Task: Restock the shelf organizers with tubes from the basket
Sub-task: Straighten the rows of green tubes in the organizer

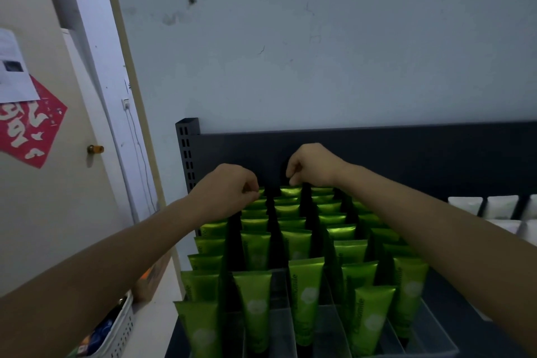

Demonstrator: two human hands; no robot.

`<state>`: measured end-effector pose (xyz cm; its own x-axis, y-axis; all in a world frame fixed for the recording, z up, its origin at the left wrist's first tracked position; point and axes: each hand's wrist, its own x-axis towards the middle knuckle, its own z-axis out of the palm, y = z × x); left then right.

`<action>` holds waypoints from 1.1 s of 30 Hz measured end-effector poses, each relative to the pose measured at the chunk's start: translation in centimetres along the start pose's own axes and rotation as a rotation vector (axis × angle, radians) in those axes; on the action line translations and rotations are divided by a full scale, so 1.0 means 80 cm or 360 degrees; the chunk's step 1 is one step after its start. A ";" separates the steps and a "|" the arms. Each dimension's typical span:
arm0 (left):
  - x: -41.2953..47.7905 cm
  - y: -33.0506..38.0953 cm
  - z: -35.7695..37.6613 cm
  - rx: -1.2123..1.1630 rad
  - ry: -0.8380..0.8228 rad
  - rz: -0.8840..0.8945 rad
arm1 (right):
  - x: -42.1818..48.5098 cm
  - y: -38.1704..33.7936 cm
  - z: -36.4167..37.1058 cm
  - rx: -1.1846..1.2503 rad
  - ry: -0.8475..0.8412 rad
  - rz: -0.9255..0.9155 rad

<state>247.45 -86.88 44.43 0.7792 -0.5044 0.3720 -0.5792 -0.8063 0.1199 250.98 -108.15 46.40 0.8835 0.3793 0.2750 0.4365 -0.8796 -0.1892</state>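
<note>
Seating the rear tubes [291,192], with left hand [229,187] and right hand [312,166] each pinching a crimped top, requires lowering them upright within their organizer lanes [281,296].

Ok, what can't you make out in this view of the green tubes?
Head view:
- Left hand and right hand: curled fingers hide whether they pinch glossy green plastic tubes.
- White perforated plastic basket: cut off by bottom edge, contents dim.
- White packs: cropped at right edge.
</note>
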 end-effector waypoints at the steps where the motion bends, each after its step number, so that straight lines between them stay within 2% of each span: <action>1: 0.000 -0.001 0.000 -0.0002 -0.0003 -0.0006 | 0.002 0.003 0.000 -0.0057 0.0001 0.0002; 6: -0.001 -0.003 0.002 -0.0028 0.0007 -0.0028 | 0.005 0.014 0.030 -0.0214 -0.0154 -0.0003; 13: -0.004 -0.009 0.005 -0.0046 -0.0005 -0.0048 | 0.013 0.013 0.035 -0.0081 -0.0125 0.0006; 19: -0.006 -0.011 0.008 -0.0037 -0.0020 -0.0044 | 0.019 0.013 0.042 -0.0050 -0.0204 0.0020; 25: -0.008 -0.006 0.006 -0.0034 -0.0003 -0.0025 | 0.012 0.015 0.031 -0.0056 -0.0170 0.0014; 33: -0.017 0.019 -0.003 -0.0071 0.0019 0.0033 | -0.042 0.023 -0.028 -0.0041 -0.0028 -0.0026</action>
<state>245.43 -87.32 44.33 0.7644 -0.5168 0.3856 -0.6053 -0.7812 0.1530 248.43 -111.64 47.22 0.8792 0.3984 0.2612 0.4465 -0.8802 -0.1605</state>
